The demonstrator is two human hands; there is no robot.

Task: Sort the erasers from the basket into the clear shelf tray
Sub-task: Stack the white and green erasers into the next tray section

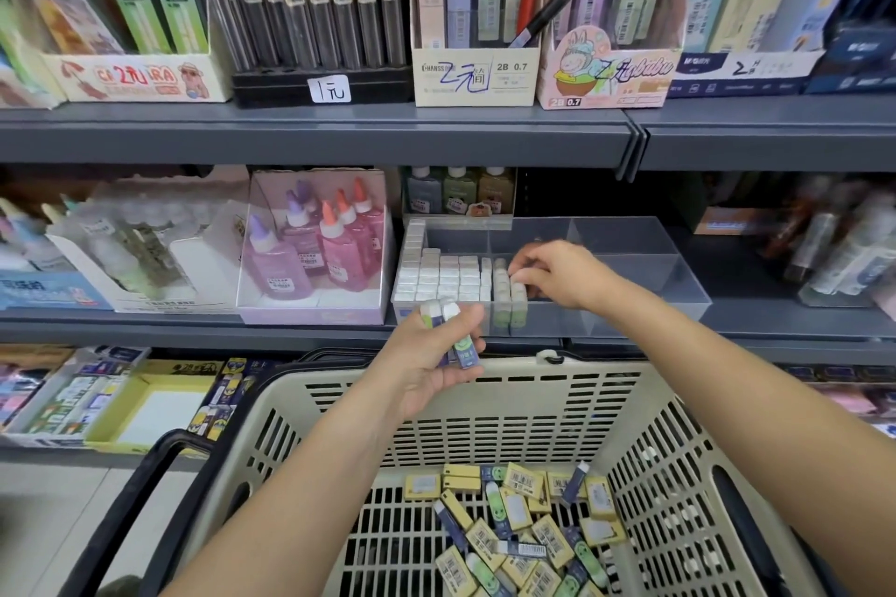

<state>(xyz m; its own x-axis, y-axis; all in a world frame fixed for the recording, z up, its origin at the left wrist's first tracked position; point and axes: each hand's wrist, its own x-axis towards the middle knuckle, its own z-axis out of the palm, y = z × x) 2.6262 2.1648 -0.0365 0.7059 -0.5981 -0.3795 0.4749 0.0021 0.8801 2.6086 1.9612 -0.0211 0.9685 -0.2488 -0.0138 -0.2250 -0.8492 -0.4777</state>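
Note:
A beige slotted basket (509, 407) sits below the shelf, and several loose erasers (519, 533) in yellow and green-and-purple sleeves lie in its bottom. On the middle shelf stands the clear tray (645, 257); rows of upright white erasers (443, 276) fill its left part. My left hand (426, 364) hovers in front of the tray and grips a small bundle of green-and-purple erasers (448, 330). My right hand (557, 274) reaches into the tray, its fingertips pinching an eraser (518, 291) at the right end of the rows.
Glue bottles in a clear box (315, 247) stand left of the tray. Small bottles (458, 189) sit behind it. The upper shelf edge (339, 136) overhangs the tray. A black basket handle (145, 490) arcs at the lower left. Boxed stationery (111, 398) fills the lower shelf.

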